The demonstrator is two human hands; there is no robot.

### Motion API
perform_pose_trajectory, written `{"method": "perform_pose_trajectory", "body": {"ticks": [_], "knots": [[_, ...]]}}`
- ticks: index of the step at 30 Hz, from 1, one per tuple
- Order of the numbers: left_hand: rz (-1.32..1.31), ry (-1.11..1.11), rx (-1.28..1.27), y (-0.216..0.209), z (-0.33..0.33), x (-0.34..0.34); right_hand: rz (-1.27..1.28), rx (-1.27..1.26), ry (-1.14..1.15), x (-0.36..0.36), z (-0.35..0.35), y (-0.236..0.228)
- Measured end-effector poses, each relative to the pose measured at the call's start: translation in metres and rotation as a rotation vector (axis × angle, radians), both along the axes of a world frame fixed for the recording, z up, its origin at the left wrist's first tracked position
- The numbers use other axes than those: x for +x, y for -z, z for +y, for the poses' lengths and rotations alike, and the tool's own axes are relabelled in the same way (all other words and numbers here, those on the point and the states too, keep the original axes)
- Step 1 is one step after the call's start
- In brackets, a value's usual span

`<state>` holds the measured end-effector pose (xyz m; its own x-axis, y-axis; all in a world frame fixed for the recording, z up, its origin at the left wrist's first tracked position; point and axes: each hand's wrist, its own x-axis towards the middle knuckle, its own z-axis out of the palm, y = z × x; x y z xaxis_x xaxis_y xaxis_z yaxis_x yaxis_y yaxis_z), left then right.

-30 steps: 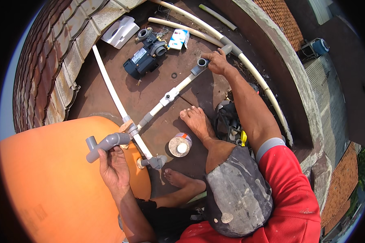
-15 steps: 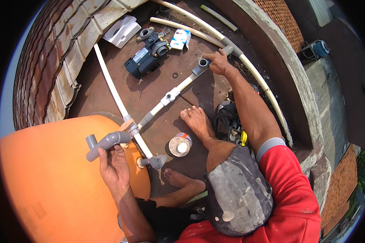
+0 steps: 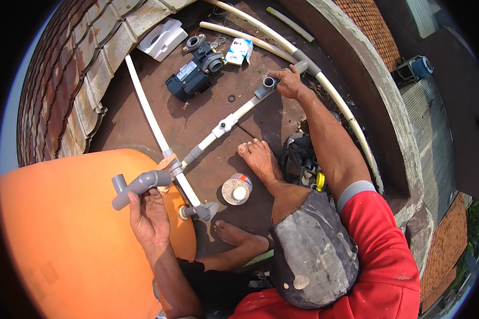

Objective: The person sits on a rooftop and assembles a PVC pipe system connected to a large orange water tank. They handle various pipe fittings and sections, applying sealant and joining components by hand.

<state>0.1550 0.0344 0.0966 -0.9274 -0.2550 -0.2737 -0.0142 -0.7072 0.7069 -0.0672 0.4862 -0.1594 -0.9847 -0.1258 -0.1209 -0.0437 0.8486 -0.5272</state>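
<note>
Raised over the orange tank [image 3: 80, 239], my left hand [image 3: 149, 218] grips a grey PVC pipe fitting [image 3: 138, 184], a tee joined to an elbow. Far out to the right, my right hand [image 3: 287, 82] is closed around a grey tee joint [image 3: 266, 87] at the end of a white pipe. That pipe run carries a white valve [image 3: 224, 125] midway. Its near end meets a long white pipe [image 3: 146, 111] beside the tank. A grey elbow [image 3: 205, 211] sits at the long pipe's near end, by the tank's outlet.
A dark blue water pump [image 3: 194, 72] stands ahead, with a small box [image 3: 239, 51] and white foam packing [image 3: 162, 40] near it. A tin can [image 3: 237, 190] stands by my feet. A black bag of fittings [image 3: 303, 159] lies right of my foot. A parapet wall [image 3: 378, 69] bounds the right.
The view has shifted very slightly. Both hands keep their holds, and nothing else has visibly moved.
</note>
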Motion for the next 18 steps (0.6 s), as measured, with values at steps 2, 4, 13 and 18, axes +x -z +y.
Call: {"method": "perform_pose_trajectory", "body": {"ticks": [2, 4, 13, 18], "knots": [[-0.002, 0.000, -0.005, -0.0001, -0.0011, 0.0006, -0.011, 0.005, -0.010, -0.0001, -0.0022, -0.0022], [-0.006, 0.004, -0.001, -0.0008, -0.0008, 0.0006, -0.012, 0.003, -0.011, 0.0010, -0.0035, -0.0034], [-0.005, 0.030, 0.020, -0.0029, 0.0006, -0.0004, 0.011, -0.003, -0.005, 0.0022, -0.0017, -0.0017], [-0.015, 0.030, 0.017, -0.0047, 0.0019, 0.0001, 0.010, 0.001, 0.001, 0.0015, -0.0012, -0.0008]]}}
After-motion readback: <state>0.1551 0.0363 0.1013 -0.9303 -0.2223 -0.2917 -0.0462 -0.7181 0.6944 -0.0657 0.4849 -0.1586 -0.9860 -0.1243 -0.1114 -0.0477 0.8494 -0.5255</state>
